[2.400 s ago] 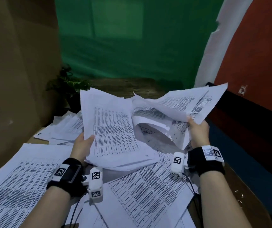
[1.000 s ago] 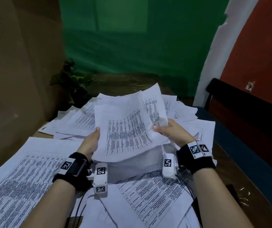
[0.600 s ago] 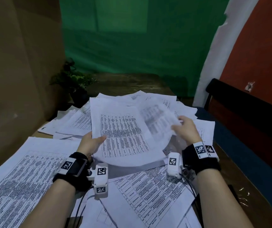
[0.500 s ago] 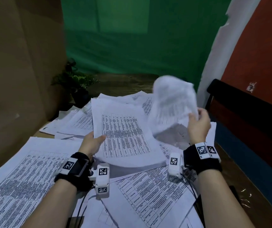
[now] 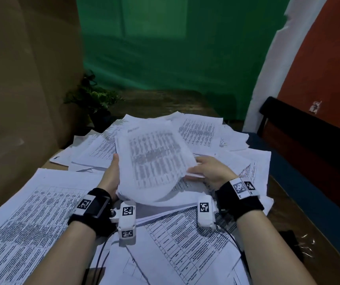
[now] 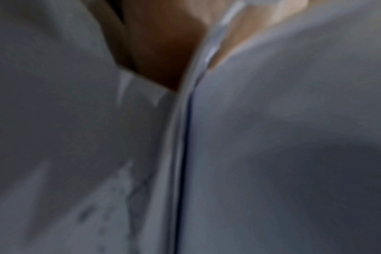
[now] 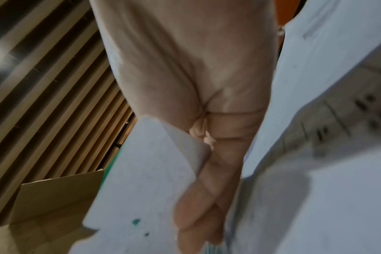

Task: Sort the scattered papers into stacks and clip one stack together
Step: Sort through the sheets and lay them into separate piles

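White paper bundle sits between your hands above the counter: left hand grasps its left edge, right hand pinches the right edge, long axis running near to far.

Both forearms are showing bare, with no sleeves reaching them. The left hand is wearing a black wrist strap that is carrying a dark, glossy rectangular block and a white tag printed with a black-and-white square code. A white camera box is sticking out from the strap's inner side, showing two more such codes, and thin black cables are trailing back from it. The right hand is wearing a matching black strap with a white band bearing two codes, and a second white box with one code and its own black cable.
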